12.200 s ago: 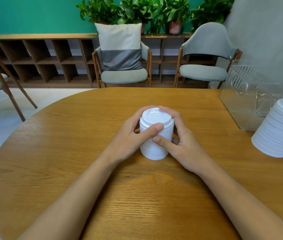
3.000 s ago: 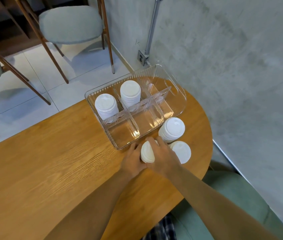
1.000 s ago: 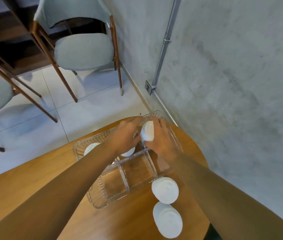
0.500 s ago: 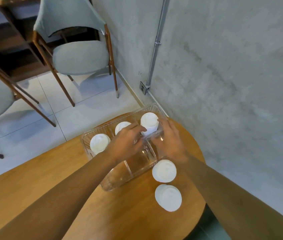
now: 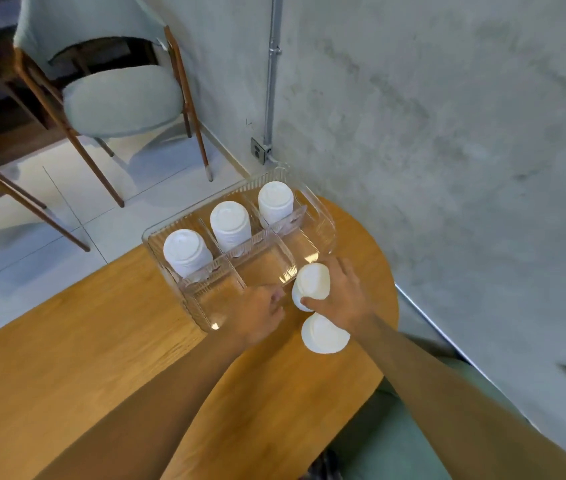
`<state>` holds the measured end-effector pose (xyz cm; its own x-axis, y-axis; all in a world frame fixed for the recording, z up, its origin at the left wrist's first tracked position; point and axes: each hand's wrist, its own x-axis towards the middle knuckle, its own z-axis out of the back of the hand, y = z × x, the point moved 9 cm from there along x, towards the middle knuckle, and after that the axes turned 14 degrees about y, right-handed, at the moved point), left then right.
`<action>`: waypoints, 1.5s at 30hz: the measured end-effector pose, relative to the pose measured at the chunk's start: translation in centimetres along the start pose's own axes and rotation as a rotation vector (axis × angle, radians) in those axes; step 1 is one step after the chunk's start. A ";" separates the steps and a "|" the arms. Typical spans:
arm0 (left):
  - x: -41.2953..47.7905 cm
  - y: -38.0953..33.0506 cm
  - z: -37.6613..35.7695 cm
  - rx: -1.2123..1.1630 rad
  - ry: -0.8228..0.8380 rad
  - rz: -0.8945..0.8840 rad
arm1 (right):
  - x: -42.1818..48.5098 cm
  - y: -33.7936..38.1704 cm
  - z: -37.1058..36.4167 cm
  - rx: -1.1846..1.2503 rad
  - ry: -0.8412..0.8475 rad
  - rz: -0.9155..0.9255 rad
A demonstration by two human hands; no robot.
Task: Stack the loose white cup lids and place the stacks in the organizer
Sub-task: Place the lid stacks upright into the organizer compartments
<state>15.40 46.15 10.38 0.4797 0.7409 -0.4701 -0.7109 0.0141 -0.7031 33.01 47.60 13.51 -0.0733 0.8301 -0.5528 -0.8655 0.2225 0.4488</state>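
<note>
Stacks of white lids already fill the back row of the clear organizer [image 5: 323, 216]: we count 3, a left stack [image 5: 186, 251], a middle stack [image 5: 230, 225] and a right stack [image 5: 275, 201], each upright in its own compartment. The front row looks bare; through the clear plastic we can make out dividers but cannot say exactly how many front compartments there are.

2 stacks remain on the wooden table [image 5: 101, 358], just outside the organizer's front right corner. Our right hand [image 5: 342, 296] is curled around the nearer-to-organizer stack [image 5: 310, 285], thumb at its base and fingers over its far side, gripping it. Our left hand [image 5: 257, 315] rests beside that stack with its fingers loosely bent toward it; we cannot tell whether they touch it or hold anything. The last stack [image 5: 325, 334] sits partly under our right wrist, close to the table edge.

We judge the job a little past halfway: 3 stacks placed, 1 in hand, 1 waiting. No loose single lids show on the table.

No brand, label or legible writing appears on the lids or organizer
</note>
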 end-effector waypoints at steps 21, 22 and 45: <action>5.2 0.3 -4.8 -0.299 0.066 0.088 | 3.0 -1.1 -1.6 -0.008 0.069 -0.040; 5.2 0.1 -4.7 -0.317 0.063 0.077 | 2.8 -1.3 -1.3 -0.004 0.054 -0.035; 5.3 -5.7 6.9 -0.442 -0.128 0.025 | 2.1 5.8 10.1 -0.108 -0.090 0.117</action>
<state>18.45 54.68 15.59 0.3781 0.8149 -0.4393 -0.4208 -0.2714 -0.8656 32.80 55.81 22.03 -0.1359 0.8907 -0.4338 -0.9023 0.0695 0.4254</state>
